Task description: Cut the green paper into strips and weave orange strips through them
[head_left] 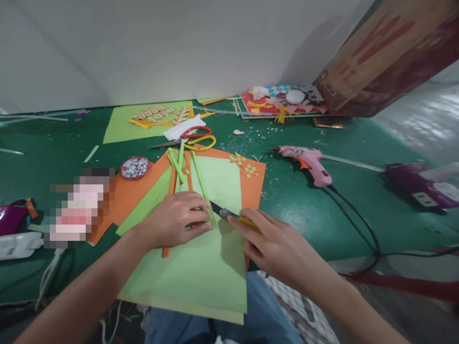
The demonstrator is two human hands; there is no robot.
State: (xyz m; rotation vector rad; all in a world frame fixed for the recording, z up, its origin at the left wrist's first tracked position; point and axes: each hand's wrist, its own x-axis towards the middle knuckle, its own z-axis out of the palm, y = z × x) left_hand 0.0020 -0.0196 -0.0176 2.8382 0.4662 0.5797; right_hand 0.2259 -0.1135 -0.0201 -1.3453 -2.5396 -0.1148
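Note:
My right hand [267, 234] grips a utility knife [250, 222] with a yellow handle. Its dark blade points left and meets a narrow green paper strip [201, 177] on the light green sheets. My left hand [179, 217] lies on the paper with its fingers apart, fingertips beside that strip. Under and around it are orange paper strips [166, 251] and loose green strips [176, 165]. The light green paper [201, 277] overhangs the table's front edge above my lap. Beneath it lies orange paper [255, 184] carrying two small woven green-and-orange pieces [250, 170].
Red-and-yellow scissors [199, 138] lie behind the paper. A round dish of googly eyes [135, 167] sits left. A pink glue gun [308, 162] with a cord rests right on the green table [287, 200]. Woven pieces [154, 114] and a large paper bag [387, 62] are at the back.

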